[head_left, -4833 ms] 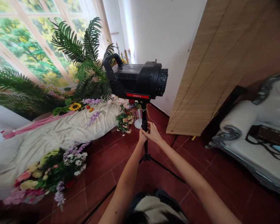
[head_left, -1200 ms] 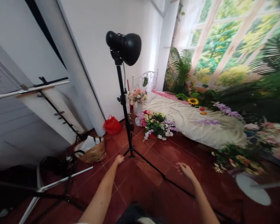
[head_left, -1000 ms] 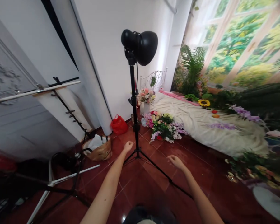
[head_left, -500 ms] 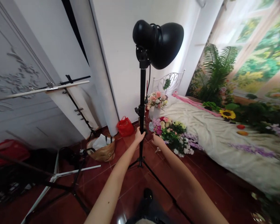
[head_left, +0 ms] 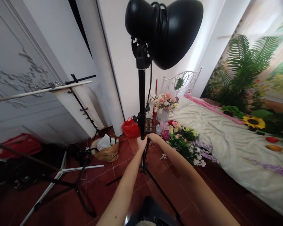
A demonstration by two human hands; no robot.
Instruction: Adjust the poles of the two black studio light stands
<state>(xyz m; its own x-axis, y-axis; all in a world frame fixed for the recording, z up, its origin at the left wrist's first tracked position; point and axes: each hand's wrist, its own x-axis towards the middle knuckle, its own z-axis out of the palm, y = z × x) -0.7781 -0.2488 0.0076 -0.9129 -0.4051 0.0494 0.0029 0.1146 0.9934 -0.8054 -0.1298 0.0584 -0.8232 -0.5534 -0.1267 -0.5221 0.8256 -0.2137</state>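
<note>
one lamp stand between both hands

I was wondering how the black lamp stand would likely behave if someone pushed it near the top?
The lamp stand would probably tip more readily than slide, since its bulky lamp head sits high on a slim pole. Its spread legs should offer some resistance. The hanging plug would likely swing.

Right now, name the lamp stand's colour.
The lamp stand is black; it shows best in the head view.
</note>
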